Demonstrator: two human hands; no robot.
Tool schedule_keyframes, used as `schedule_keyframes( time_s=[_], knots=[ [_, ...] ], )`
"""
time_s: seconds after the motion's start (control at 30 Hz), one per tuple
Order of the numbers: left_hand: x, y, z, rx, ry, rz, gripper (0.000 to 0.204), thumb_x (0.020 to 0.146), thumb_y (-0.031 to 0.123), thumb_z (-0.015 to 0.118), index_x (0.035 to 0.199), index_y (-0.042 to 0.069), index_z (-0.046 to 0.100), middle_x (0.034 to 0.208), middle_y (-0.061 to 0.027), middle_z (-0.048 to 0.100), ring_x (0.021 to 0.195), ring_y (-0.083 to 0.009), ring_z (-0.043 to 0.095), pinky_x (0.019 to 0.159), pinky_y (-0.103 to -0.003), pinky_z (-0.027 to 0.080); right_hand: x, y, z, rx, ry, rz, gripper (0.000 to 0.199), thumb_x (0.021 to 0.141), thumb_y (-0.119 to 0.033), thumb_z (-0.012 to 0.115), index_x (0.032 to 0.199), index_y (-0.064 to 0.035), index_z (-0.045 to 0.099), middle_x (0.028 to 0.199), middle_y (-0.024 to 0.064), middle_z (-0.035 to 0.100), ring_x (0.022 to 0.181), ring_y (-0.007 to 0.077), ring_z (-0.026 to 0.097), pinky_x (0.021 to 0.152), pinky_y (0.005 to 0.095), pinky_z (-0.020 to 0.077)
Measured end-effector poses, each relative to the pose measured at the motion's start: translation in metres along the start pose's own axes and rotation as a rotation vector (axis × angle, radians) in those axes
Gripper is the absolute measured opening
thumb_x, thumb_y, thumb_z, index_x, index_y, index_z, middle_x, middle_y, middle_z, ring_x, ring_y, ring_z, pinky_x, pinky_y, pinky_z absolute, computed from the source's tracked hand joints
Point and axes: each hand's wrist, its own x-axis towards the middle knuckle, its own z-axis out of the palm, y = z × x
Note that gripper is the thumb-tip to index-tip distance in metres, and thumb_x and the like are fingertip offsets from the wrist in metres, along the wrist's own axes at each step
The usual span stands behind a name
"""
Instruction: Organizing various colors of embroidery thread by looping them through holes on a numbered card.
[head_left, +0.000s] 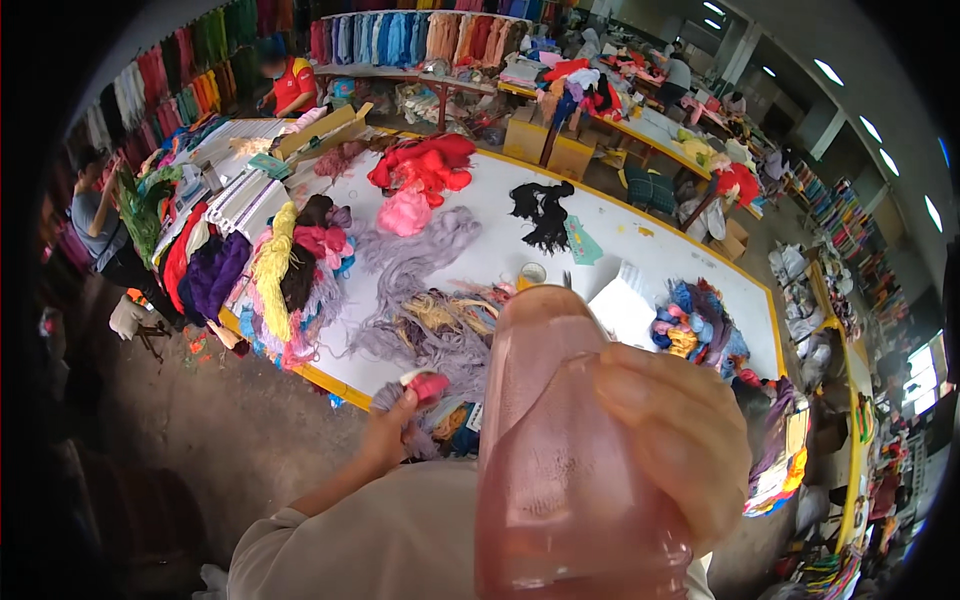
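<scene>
Bottle (pixel 560 440), translucent pink, fills the near middle of the view, tilted, its rounded end up and away from the wearer; the lower end runs toward the bottom edge. Right hand (pixel 685 435) wrapped round its right side, fingers curled over the wall, slightly blurred. Left hand (pixel 385 440) lower, at the near edge of the counter (pixel 485 195), thumb and fingers pinching a small pink-and-white item (pixel 428 386); grey-lavender strands lie against the same hand, cannot tell whether gripped too. Hands well apart. Counter white-topped, yellow-edged. Loose lavender yarn (pixel 425 255) trails across its middle and heaps beyond the left hand, with tan strands (pixel 440 318) mixed in. Farther back: red yarn (pixel 430 165), pink yarn (pixel 405 210) just in front of it. Right of these, black yarn (pixel 540 215), with a green card (pixel 582 242) beside it. Roll of tape (pixel 533 272) just past the bottle's raised end; white sheet (pixel 625 300) to its right. Mixed bundle (pixel 700 320), blue, pink and yellow, near the right edge. Left end crowded: yellow skein (pixel 272 270) hanging over the side, purple yarn (pixel 215 275) next to it, open cardboard box (pixel 325 130) behind. Person in a red-and-yellow shirt (pixel 295 90) beyond that end; another in a grey top (pixel 95 220) at far left. Rows of coloured skeins (pixel 375 40) hang at the back.
</scene>
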Motion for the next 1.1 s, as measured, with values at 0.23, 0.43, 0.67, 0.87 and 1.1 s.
schedule_keyframes(
  time_s=[0.23,0.43,0.67,0.87,1.1],
  knots=[
    [-0.009,0.075,0.011,-0.243,-0.209,0.500,0.052,0.087,0.031,0.066,0.125,0.000,0.050,0.112,-0.0082,0.060,0.052,-0.0037,0.041,0.042,-0.018,0.031,-0.025,0.000,0.011,-0.162,0.224,0.251,0.048,0.062,-0.023,0.083,0.099,0.0012,0.062,0.093,0.0164,0.069,0.079,0.0251,0.069,0.062,0.0297,0.0561],
    [-0.021,0.116,0.038,0.417,-0.080,0.960,0.073,0.083,0.037,0.070,0.136,-0.003,0.038,0.130,-0.0206,0.050,0.108,-0.0222,0.058,0.082,-0.031,0.049,-0.097,0.050,0.015,0.363,-0.706,0.457,0.072,0.055,-0.023,0.088,0.117,-0.0005,0.058,0.111,0.0156,0.063,0.093,0.0274,0.065,0.079,0.0349,0.0528],
    [0.017,0.120,0.051,0.669,-0.603,0.826,0.079,0.062,0.031,0.086,0.127,0.001,0.053,0.125,-0.0180,0.055,0.113,-0.0268,0.054,0.095,-0.038,0.043,-0.148,0.070,0.055,0.347,-0.744,0.547,0.075,0.058,-0.024,0.083,0.121,-0.0012,0.050,0.111,0.0161,0.061,0.094,0.0347,0.063,0.080,0.0416,0.0521],
    [0.081,0.117,0.034,0.758,-0.753,0.845,0.079,0.059,0.027,0.088,0.126,0.005,0.054,0.122,-0.0154,0.059,0.111,-0.0301,0.058,0.091,-0.039,0.047,-0.175,0.102,0.089,0.389,-0.743,0.645,0.080,0.051,-0.025,0.089,0.118,-0.0036,0.053,0.109,0.0170,0.062,0.095,0.0350,0.064,0.081,0.0397,0.0526],
    [0.148,0.117,0.033,0.732,-0.797,0.754,0.075,0.060,0.018,0.085,0.126,0.006,0.052,0.126,-0.0144,0.057,0.115,-0.0284,0.057,0.096,-0.039,0.045,-0.194,0.145,0.132,0.329,-0.785,0.696,0.077,0.057,-0.025,0.085,0.121,-0.0039,0.049,0.107,0.0162,0.061,0.092,0.0351,0.063,0.076,0.0407,0.0526]
  ],
)
